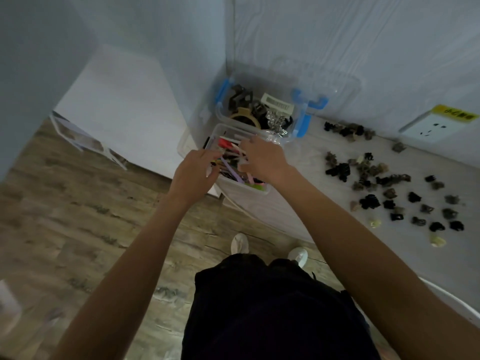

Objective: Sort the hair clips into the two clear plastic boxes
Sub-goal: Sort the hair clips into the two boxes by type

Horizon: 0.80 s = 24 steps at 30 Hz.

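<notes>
Two clear plastic boxes stand at the table's left corner. The near box holds long coloured clips in pink, purple and red. The far box, with blue latches, holds larger dark and beige claw clips. My left hand reaches into the near box from its left side, fingers among the coloured clips. My right hand hovers over the same box, fingers spread and curled down into it. Whether either hand grips a clip is hidden. Several small black and brown claw clips lie scattered on the table to the right.
A white wall socket with a yellow label sits on the wall at the right. The table has a rounded front edge. Wooden floor lies below, with my shoes near the table. A white panel leans at left.
</notes>
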Available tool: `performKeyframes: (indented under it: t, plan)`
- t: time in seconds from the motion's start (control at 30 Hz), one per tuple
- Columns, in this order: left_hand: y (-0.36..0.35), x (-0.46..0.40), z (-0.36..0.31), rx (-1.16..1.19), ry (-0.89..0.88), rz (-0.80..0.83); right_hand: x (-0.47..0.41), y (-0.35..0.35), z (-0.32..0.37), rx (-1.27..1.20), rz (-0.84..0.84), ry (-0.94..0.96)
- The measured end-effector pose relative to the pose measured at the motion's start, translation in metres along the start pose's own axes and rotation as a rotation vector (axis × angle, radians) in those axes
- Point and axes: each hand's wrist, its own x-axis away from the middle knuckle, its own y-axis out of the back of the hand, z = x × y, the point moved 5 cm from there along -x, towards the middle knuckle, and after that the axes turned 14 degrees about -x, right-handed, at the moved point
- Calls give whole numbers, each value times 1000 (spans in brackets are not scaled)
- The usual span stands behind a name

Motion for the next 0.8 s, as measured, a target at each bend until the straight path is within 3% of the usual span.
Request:
performKeyframes:
  t: [0.13,0.33,0.4,0.53,0.63,0.8]
  plan:
    - [-4,6,4,9,-17,-6,17,-16,1,46,-108,68]
    - [-5,6,7,16,-6,0,18,-42,5,-167,72,252]
    - [-3,5,1,-1,-1,-45,20,-36,2,-264,59,267]
    - [4,-3,-35,74,-29,-195,56,-6,-13,-425,-196,292]
    - [0,-11,-85,179,-169,-241,102,8,-50,-485,-448,200]
    - [-43,-19,-171,251,-389,-1,187,-12,-153,-517,-692,-208]
